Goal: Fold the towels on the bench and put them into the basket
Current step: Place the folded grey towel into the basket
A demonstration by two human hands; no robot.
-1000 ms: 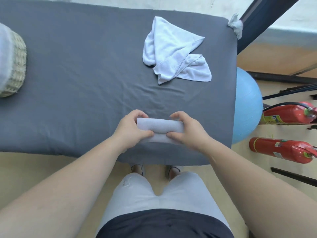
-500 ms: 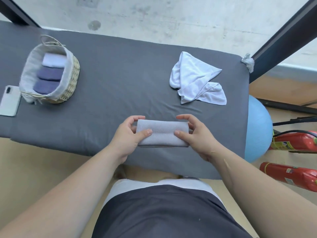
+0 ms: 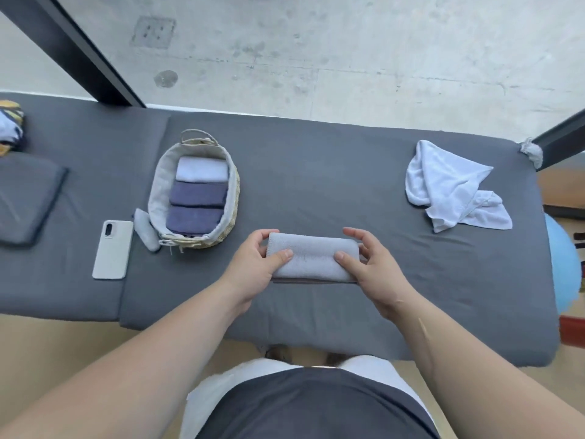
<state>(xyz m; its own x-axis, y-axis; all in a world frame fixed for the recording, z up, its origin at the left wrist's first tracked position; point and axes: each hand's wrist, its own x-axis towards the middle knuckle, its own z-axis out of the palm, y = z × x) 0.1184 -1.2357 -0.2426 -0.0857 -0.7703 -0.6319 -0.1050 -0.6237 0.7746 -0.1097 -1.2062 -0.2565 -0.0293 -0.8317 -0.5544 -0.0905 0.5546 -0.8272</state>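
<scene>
Both hands grip one folded grey towel [image 3: 311,258] by its short ends, over the near middle of the bench [image 3: 316,160]. The left hand [image 3: 253,270] has its thumb pressed flat on the top face and its fingers curled round the far edge. The right hand [image 3: 376,274] mirrors it, thumb on top and fingers hooked over the far right corner. Whether the grey towel rests on the bench or is lifted just off it cannot be told; a dark strip shows under its near edge. The basket [image 3: 155,191] stands on the bench to the left of the hands, near the left hand but apart from it. Three folded towels lie in it side by side: a pale towel [image 3: 201,169] at the far end and two dark blue towels [image 3: 198,194] nearer. A small grey roll [image 3: 145,229] lies against the basket's left side, and a phone [image 3: 113,249] lies back up just left of that. A white towel [image 3: 449,188], crumpled and unfolded, lies well apart at the right end of the bench. A blue ball [image 3: 563,264] shows past the bench's right edge.
</scene>
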